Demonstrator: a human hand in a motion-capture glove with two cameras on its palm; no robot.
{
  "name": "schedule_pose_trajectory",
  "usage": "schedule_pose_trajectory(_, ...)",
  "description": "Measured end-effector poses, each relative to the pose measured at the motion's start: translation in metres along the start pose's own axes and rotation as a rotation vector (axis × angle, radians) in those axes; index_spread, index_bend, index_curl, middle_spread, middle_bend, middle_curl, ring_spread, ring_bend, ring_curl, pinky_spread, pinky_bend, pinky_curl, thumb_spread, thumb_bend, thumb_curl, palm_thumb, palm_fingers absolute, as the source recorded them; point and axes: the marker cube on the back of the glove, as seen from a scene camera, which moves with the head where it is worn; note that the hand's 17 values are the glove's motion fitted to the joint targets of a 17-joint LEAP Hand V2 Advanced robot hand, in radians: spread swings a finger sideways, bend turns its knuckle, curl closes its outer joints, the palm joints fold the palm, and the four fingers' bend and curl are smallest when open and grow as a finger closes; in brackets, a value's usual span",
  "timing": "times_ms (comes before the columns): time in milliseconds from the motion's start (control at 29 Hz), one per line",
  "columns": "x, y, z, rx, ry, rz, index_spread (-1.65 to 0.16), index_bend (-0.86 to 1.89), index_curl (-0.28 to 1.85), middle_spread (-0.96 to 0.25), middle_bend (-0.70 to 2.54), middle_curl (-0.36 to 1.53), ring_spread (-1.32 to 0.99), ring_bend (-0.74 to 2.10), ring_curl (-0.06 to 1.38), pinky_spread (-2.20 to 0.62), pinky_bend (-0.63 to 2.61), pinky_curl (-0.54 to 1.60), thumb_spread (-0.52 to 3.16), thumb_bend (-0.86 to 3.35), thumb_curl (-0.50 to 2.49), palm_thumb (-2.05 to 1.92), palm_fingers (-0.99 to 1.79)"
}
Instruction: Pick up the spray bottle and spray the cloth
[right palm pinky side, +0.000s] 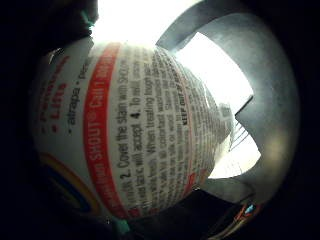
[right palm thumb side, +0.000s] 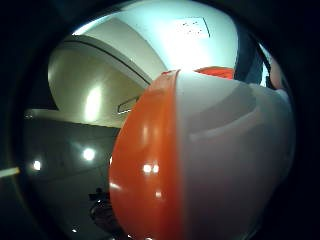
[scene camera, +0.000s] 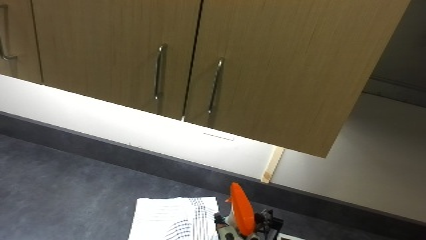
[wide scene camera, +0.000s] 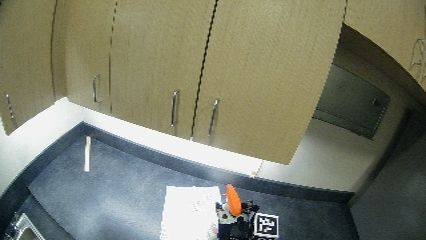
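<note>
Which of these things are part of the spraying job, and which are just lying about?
Part of the job:
- spray bottle, its orange top showing, label close to the palm
- cloth, white with dark lines, flat on the counter beside the bottle

Just there:
- wooden stick on the dark counter
- cupboard doors above

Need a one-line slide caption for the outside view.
Orange-topped spray bottle raised beside the white patterned cloth on the dark countertop.

Spray bottle (right palm pinky side: 130, 135) label: "SHOUT", "2. Cover the stain", "KEEP OUT"
</note>
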Motion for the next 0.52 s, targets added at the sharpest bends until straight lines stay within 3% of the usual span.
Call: schedule_pose_trajectory(517,-0.019,-0.011,0.017,0.016,0.031,-0.090,-0.21,0.21,0.70,-0.03,0.49,0.60,-0.09,0.44,0.51,0.13,0.12,0.09,0.61,-0.01,0.68,1.23,0.92)
